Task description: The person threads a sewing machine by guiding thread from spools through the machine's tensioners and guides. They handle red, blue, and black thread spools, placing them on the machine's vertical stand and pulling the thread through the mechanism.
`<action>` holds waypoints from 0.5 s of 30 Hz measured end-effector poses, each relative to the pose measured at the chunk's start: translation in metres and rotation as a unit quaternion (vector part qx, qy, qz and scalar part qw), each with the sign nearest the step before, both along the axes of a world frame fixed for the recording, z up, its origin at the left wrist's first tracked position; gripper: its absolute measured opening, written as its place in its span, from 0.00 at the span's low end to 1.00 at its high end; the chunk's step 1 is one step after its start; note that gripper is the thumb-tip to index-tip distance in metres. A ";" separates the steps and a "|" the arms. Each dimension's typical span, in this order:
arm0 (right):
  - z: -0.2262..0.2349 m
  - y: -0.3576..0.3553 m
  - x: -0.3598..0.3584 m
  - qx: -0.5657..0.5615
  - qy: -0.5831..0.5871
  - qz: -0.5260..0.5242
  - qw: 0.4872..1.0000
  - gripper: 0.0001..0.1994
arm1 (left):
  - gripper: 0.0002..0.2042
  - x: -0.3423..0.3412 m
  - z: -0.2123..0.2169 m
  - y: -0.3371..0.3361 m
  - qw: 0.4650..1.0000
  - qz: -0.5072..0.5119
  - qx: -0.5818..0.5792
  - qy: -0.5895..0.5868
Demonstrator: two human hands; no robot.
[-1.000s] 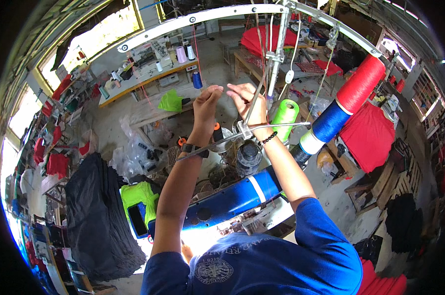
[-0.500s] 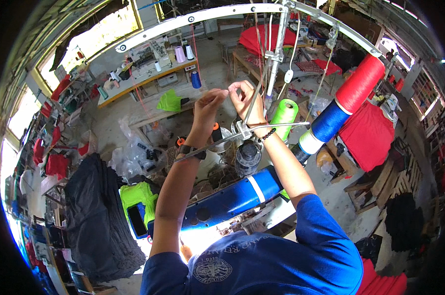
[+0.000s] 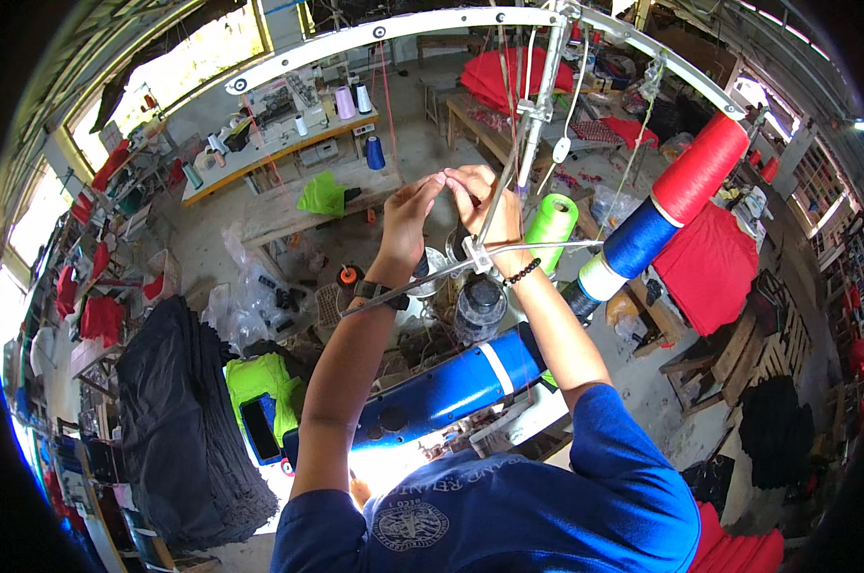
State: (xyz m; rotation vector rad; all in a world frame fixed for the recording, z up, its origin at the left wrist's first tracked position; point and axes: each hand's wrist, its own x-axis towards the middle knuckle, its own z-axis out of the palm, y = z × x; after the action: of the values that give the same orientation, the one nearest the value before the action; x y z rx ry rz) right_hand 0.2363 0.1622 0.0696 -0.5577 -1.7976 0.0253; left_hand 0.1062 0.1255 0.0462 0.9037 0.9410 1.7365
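Both arms are raised past a blue sewing machine [image 3: 432, 392], and the fingertips of my two hands meet. My left hand [image 3: 410, 212] is closed in a pinch; what it holds is too fine to make out. My right hand [image 3: 477, 196] pinches too, its fingers bent against the left fingertips. Just beside it a thin metal rod [image 3: 497, 205] of the thread stand slants past the wrist. A lime-green thread cone [image 3: 552, 218] stands to the right of my right wrist. Red thread hangs from the white overhead rail [image 3: 384, 34].
Red, blue and white thread cones [image 3: 628, 237] line up at right. A dark bottle-like container [image 3: 480, 307] stands below my hands. On the left lie dark cloth [image 3: 188, 420] and a phone [image 3: 260, 428] on lime fabric [image 3: 267, 382]. Another sewing table [image 3: 279, 158] stands beyond.
The fingertips of my hands have come together, my right fingers folding further over toward the left. The view has shifted slightly.
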 end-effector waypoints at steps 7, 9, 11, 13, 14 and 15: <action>-0.006 0.007 0.004 0.005 -0.007 -0.007 1.000 0.04 | 0.10 -0.001 0.002 0.001 0.991 0.025 0.067 0.111; -0.006 0.006 0.006 0.015 -0.021 -0.027 0.999 0.04 | 0.10 -0.002 0.001 0.004 0.984 0.042 0.077 0.155; -0.004 0.003 0.007 0.033 -0.042 -0.057 0.997 0.05 | 0.10 -0.003 0.000 0.006 0.977 0.054 0.091 0.187; -0.003 0.000 0.009 0.014 -0.044 -0.071 0.996 0.05 | 0.11 -0.003 -0.001 0.008 0.971 0.059 0.112 0.204; -0.003 -0.001 0.009 0.004 -0.045 -0.078 0.996 0.06 | 0.11 -0.003 0.000 0.007 0.976 0.046 0.101 0.187; -0.009 0.004 0.004 -0.061 0.001 -0.050 0.997 0.07 | 0.11 -0.002 0.001 0.006 0.981 0.034 0.090 0.169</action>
State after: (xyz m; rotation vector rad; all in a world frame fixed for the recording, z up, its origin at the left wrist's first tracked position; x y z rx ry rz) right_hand 0.2402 0.1658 0.0607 -0.7345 -1.7731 0.0682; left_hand 0.1037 0.1320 0.0467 1.3294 1.0536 1.7781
